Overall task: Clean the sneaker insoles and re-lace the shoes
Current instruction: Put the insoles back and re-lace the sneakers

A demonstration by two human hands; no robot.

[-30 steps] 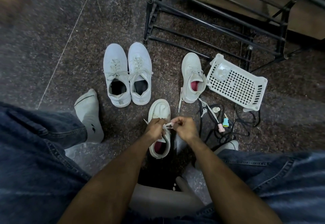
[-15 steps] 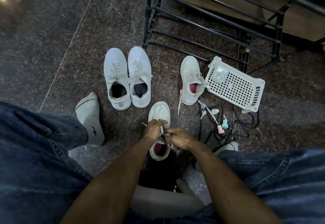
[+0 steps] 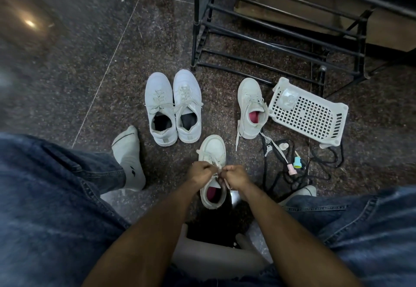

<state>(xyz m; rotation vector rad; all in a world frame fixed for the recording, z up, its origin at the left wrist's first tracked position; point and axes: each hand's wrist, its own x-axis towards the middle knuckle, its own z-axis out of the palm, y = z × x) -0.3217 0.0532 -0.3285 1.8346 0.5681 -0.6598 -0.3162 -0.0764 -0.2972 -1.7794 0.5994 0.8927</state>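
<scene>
Far to the left of the grips, a foot in a white sock [image 3: 129, 160] rests on the dark speckled floor [image 3: 67, 73]. Beyond the grips and a little left, a white sneaker pair [image 3: 173, 106] stands side by side, laced, with dark insides. The left hand [image 3: 201, 173] is curled, its grip pinching the white lace [image 3: 217, 169] over the near sneaker [image 3: 212, 172], which sits on the floor directly under both hands, toe pointing away, its pink insole [image 3: 211, 193] showing at the heel opening. The right hand [image 3: 235, 176] is curled just beside the left, nearly touching it, its grip pinching the same lace, with a loose end hanging below its fingers. Beyond and right of this grip, a second pink-lined sneaker [image 3: 252, 109] stands with a lace end trailing. Further right lies a white perforated basket [image 3: 308, 113], overturned, with black cords [image 3: 292, 174] and small pink and blue objects [image 3: 295, 165] between it and the right grip. A black metal rack [image 3: 281, 32] stands behind.
</scene>
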